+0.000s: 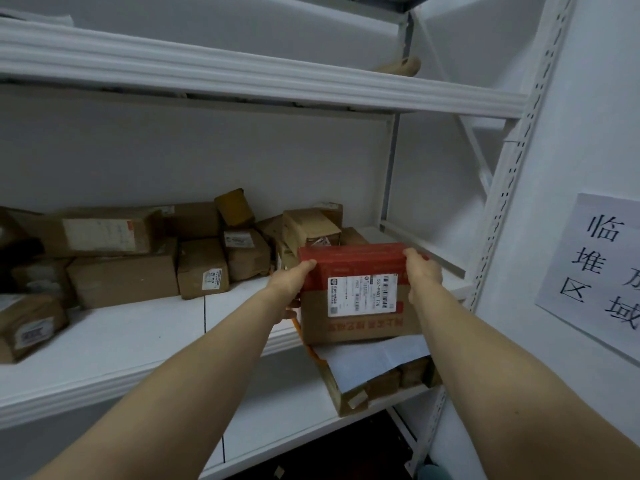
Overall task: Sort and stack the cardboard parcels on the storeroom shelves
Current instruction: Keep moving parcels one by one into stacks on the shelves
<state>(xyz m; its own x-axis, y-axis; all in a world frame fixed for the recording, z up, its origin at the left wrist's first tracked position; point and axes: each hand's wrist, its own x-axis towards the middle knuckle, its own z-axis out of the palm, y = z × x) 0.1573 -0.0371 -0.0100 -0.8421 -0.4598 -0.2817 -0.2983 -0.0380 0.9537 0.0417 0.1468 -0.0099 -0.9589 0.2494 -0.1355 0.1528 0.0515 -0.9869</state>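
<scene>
Both hands clamp it now: left hand (pixel 292 277) and right hand (pixel 423 271) grip opposite sides of the red-topped parcel (pixel 360 294), poised at the middle shelf (pixel 138 344) front edge. Keep it level, slide it squarely toward the stacked parcels (pixel 145 261) behind.

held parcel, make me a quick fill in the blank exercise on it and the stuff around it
1. The left hand and right hand grip a cardboard parcel whose top band is ____.
2. A white shipping ____ with a barcode is stuck on it.
3. The pile of brown parcels lies on the shelf to its ____.
4. The paper sign hangs on the wall to its ____.
Missing words: red; label; left; right
</scene>
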